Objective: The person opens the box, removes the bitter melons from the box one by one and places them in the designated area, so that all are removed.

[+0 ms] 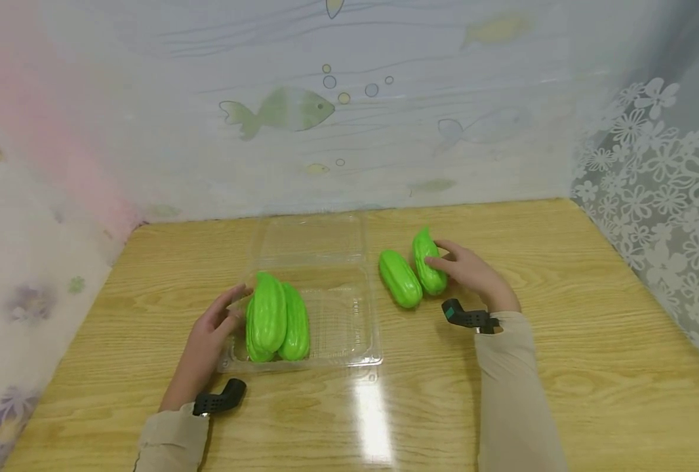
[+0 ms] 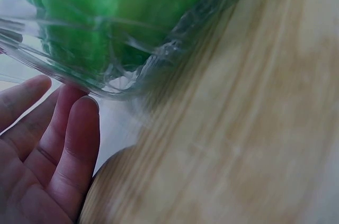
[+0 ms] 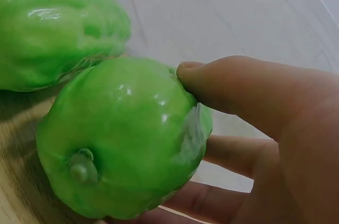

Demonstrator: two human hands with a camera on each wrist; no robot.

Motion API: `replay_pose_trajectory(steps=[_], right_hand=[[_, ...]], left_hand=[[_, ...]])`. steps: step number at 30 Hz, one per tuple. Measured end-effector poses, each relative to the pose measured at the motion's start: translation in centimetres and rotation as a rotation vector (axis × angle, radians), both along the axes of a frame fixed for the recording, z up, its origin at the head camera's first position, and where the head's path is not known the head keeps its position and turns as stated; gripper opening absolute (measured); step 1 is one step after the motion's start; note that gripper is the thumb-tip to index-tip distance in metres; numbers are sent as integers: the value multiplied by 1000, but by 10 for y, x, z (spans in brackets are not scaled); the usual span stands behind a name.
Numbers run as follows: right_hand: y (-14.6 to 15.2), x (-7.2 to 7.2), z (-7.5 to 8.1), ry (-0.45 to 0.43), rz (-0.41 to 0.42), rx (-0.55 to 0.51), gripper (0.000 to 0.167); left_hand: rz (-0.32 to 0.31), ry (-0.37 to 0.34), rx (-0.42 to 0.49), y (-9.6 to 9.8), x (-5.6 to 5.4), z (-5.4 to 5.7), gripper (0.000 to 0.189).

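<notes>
"Right hand [image 1: 467, 265]: state?"
"Mine, one, pinching a ribbed green gourd [image 1: 426, 259] between thumb and fingers. In the right wrist view, the thumb lies on its flank, fingers on the opposite side, stalk end towards the camera."

"Location of that gourd?"
"Right of the container; whether it touches the worktop [image 1: 591, 328], I cannot tell. A second gourd [image 1: 400, 278], same colour, lies just beside it, on the container side."

"Left hand [image 1: 212, 333]: state?"
"Mine, one, fingers loosely spread, set against the left side of the clear plastic container [image 1: 361, 360]."

"Container: condition and contents?"
"Lid [image 1: 311, 237] open, laid back towards the fish-patterned curtain [image 1: 385, 151]. Three green gourds [image 1: 294, 321] visible, grouped in the left part, one resting over its neighbours."

"Sundries?"
"Two beige sleeves [image 1: 511, 387], mine; one black device [image 1: 470, 318] at each wrist. To my right, a white floral lace panel [image 1: 662, 242]."
</notes>
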State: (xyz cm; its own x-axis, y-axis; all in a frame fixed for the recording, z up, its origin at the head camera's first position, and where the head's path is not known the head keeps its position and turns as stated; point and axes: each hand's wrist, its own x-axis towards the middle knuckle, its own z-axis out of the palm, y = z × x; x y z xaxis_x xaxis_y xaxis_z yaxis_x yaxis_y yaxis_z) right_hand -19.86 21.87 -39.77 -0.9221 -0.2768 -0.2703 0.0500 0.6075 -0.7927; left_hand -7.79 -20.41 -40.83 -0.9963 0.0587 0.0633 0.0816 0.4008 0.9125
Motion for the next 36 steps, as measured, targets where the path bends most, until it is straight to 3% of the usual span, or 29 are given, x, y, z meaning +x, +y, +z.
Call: replay_pose_trajectory(steps=[11,36], right_hand=[[-1,1,4,-19,55,86,79],[8,3,24,-82,99,-39,74]], left_hand=[[2,-10,-24,3,0,16,42],[2,-16,-73,7,-4,54,41]])
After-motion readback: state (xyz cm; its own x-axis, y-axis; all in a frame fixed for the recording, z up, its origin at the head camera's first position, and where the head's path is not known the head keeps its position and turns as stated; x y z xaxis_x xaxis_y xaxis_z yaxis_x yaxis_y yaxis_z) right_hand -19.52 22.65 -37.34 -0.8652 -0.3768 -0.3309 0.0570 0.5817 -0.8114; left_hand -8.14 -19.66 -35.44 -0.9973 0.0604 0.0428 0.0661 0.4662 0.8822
